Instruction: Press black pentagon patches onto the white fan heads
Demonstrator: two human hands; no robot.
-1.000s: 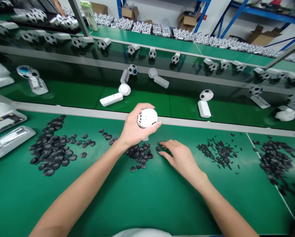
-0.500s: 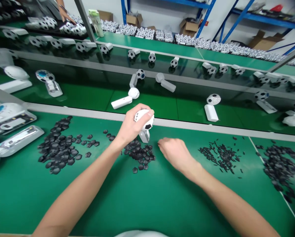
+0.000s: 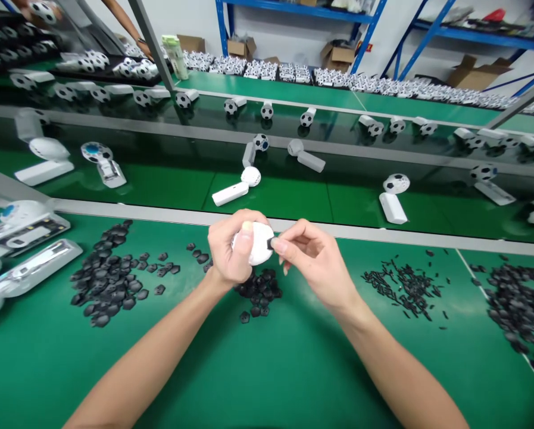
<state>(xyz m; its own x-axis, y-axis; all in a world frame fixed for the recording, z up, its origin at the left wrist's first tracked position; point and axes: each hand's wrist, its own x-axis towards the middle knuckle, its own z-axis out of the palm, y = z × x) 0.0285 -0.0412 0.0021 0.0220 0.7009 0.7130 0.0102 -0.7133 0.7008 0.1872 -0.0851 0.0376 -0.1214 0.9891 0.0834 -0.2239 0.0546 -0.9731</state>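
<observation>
Monitoring through the head view from my remote station, I take the green workbench (image 3: 293,381) first: it extends beneath both sets of fingers. Beyond the fingertips lies the green conveyor (image 3: 284,193), bearing white units (image 3: 392,207), some with black patches. Farther out from the fingers, a row of patterned units (image 3: 267,111) shows black patches in place.

Loose stock is plentiful: a broad pile of black pieces (image 3: 110,280) to the left of the left fingers, black slivers (image 3: 409,286) to the right of the right fingers, and a small pile of black pentagons (image 3: 260,292) just below the left fingers.

Left hand (image 3: 228,247): fingers clamped around the white ball (image 3: 260,247), thumb laid across its face. The ball sits at the right fingertips, between the hands. Right hand (image 3: 314,256): thumb and forefinger pinched on one black piece (image 3: 270,243) at the ball's right edge.

Progress, in my judgement: fitting of this piece is under way; I cannot tell whether it is seated. The visible face is mostly white, so further patches are probably left. I cannot check the side under the fingers.
</observation>
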